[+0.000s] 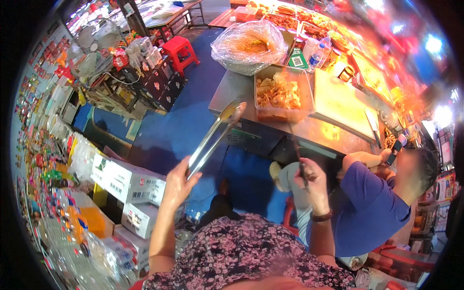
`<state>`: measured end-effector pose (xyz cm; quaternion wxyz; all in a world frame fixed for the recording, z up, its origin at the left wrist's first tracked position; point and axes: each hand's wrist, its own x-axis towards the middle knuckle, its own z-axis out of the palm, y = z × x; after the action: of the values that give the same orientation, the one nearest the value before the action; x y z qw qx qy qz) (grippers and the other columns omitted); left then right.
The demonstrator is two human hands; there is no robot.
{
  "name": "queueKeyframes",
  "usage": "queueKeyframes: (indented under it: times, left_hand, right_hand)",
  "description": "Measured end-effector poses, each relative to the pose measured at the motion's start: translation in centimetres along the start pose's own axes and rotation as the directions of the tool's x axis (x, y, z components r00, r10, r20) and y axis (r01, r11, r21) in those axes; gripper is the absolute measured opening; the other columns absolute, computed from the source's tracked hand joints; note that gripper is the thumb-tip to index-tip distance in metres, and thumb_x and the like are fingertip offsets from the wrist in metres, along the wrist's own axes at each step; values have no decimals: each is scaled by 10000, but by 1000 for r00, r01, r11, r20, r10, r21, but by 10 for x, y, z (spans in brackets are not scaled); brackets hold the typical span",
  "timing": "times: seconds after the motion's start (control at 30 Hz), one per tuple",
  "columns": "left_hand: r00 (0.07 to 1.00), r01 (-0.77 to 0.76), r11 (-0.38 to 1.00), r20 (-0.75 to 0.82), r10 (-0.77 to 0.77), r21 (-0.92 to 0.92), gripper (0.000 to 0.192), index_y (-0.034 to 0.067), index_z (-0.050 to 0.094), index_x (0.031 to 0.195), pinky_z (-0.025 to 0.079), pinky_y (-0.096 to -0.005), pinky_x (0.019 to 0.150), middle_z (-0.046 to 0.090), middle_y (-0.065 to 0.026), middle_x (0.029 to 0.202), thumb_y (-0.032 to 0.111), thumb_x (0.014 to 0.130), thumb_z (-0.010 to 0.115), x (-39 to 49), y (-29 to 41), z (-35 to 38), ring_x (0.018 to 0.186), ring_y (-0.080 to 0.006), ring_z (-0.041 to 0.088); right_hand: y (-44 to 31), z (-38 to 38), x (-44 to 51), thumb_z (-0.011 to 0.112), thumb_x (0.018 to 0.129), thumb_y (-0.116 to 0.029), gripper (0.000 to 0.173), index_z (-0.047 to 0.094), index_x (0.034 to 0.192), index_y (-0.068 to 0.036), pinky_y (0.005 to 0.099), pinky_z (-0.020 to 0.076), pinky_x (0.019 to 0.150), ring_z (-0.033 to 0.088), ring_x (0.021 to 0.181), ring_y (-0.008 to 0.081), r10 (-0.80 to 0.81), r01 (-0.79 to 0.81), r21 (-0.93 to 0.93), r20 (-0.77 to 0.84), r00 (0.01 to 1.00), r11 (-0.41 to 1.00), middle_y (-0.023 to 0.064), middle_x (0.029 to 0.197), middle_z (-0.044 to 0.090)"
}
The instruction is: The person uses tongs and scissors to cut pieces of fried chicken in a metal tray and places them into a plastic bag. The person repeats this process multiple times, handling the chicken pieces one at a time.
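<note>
My left hand grips a pair of long metal tongs that point away over the floor. Their scalloped ends are smeared with orange, and whether food sits between them I cannot tell. In my right hand is a thin dark stick, its blurred far part reaching to the front of a clear plastic container. Pale, sauce-coated food pieces fill that container, which stands on a metal worktop. Behind it bulges a bowl wrapped in clear plastic, with orange-brown food inside.
Close on my right sits a person in a blue shirt, holding a phone. A knife lies on the cutting board. Cardboard boxes and bottles crowd my left. A red stool stands farther off.
</note>
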<state>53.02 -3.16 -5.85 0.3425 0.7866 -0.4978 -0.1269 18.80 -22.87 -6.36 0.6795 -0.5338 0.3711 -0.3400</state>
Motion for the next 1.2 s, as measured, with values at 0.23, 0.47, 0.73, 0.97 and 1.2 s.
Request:
queueKeyframes:
  times: [0.23, 0.47, 0.73, 0.97, 1.2]
  left_hand:
    - [876, -477, 788, 288, 388, 389, 721, 9, 497, 1340, 541, -456, 728, 626, -154, 1028, 296, 757, 809, 212, -11, -27, 833, -374, 664]
    - [594, -798, 405, 469, 654, 447, 413, 23, 625, 1040, 480, -334, 616, 601, -74, 838, 125, 660, 751, 347, 49, 1, 729, -219, 651]
    - [397, -915, 284, 761, 512, 287, 118, 77, 641, 828, 436, -331, 585, 607, -80, 776, 80, 711, 629, 418, 108, 40, 731, -230, 651]
    - [298, -954, 204, 791, 534, 221, 47, 30, 616, 752, 520, -391, 576, 613, -157, 715, 19, 709, 600, 460, 108, 70, 683, -307, 676]
    - [343, -936, 86, 830, 440, 341, 149, 82, 686, 863, 467, -355, 672, 625, -54, 821, 130, 722, 685, 491, 111, 70, 830, -206, 659]
  right_hand:
    - [-61, -8, 80, 783, 700, 32, 515, 637, 1191, -23, 307, 497, 692, 609, 760, 169, -291, -4, -793, -228, 929, 609, 57, 849, 648]
    - [-125, -13, 202, 694, 809, -118, 245, 653, 1036, -33, 494, 494, 727, 650, 866, 396, -55, 63, -995, 67, 996, -74, 198, 838, 660]
    - [-93, -39, 316, 710, 796, -233, 178, 694, 796, -56, 455, 516, 740, 654, 838, 370, 390, 272, -929, 161, 907, -250, 169, 766, 661]
    - [-103, -43, 354, 739, 765, -209, 168, 688, 807, -55, 457, 490, 651, 630, 749, 382, 321, 123, -992, 124, 939, 23, 175, 725, 638]
    - [-106, -30, 372, 695, 750, -112, 109, 674, 833, -45, 477, 481, 649, 626, 762, 403, 164, -4, -998, 6, 987, 59, 198, 741, 628]
